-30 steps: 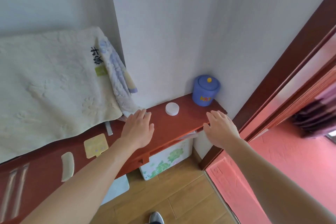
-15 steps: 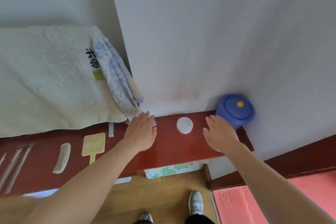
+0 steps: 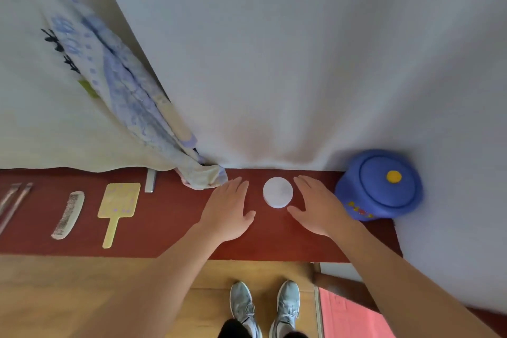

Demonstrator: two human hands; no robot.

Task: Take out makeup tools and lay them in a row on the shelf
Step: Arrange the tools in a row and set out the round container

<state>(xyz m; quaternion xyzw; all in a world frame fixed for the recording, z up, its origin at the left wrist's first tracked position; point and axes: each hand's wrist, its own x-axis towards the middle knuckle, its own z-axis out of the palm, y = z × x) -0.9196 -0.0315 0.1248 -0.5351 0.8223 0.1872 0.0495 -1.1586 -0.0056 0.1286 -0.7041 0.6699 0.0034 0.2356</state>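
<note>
Red-brown wood makes up the shelf (image 3: 170, 230), and both hands lie over its right part, palms down, fingers straight and a little spread, holding nothing; whether the palms press on the wood or hover just above it I cannot tell. Between the left hand (image 3: 229, 210) and the right hand (image 3: 319, 208) sits a white round disc (image 3: 277, 191), flat on the shelf, just beside the index finger of each and about equally near to both. Being round, it has no long axis to line up.

Just to the outer side of the right hand stands a blue pot (image 3: 380, 185) with its lid on, at the shelf's end against the wall (image 3: 274, 49). If more tools are to come out of it, the right hand is clearly the nearer, and I judge the lid would have to come off first.

Out past the left hand the row is already laid: a small silver piece (image 3: 150, 181) near the wall, a yellow hand mirror (image 3: 118, 206), a comb (image 3: 68, 214) and two thin metal tools (image 3: 13, 200) at the far edge, their long axes running across the shelf's depth. A blue patterned cloth (image 3: 131, 96) hangs beside a pale towel (image 3: 41, 118), its lower corner resting on the shelf just ahead of the left hand's fingertips.

Below the shelf are a wooden floor (image 3: 82, 296), a pair of grey shoes (image 3: 264, 307) and a red mat (image 3: 351, 315)
</note>
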